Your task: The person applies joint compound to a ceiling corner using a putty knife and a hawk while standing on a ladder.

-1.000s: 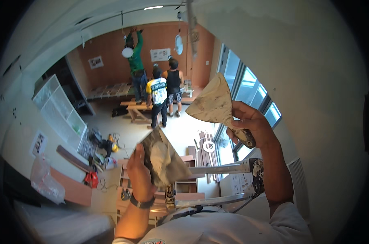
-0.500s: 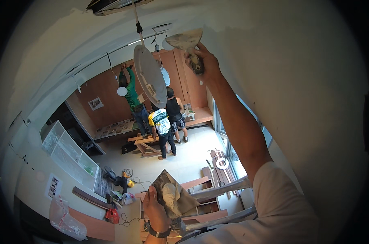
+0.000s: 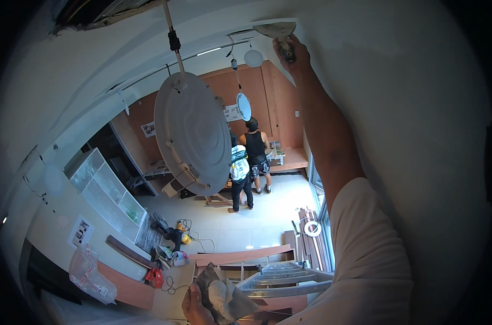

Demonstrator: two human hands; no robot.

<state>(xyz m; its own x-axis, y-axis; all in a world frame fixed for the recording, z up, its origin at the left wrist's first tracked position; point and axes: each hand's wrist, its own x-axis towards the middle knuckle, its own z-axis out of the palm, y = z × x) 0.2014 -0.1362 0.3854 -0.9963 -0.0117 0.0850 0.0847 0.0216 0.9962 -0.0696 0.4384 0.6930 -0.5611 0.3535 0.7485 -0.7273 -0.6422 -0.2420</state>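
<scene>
Overhead, my right hand is wrapped round the handle of a putty knife. Its wide blade lies at the ceiling, near the upper edge of the wall; whether it touches cannot be told. Lower down, my left hand grips a flat, smeared mixing plate. A pale lump of putty sits on that plate. Just left of my raised arm, a large round ceiling light dangles by its cable, its spring clips showing.
Below me stands an aluminium ladder. Smaller round lights hang farther off. Two people stand by the wooden panelling. Planks and power tools lie on the floor. A ceiling opening gapes at upper left.
My right hand has carried the putty knife up and right to the ceiling. My left hand and the plate sit lower in view. The hanging light looks larger and now hides the person in green.
</scene>
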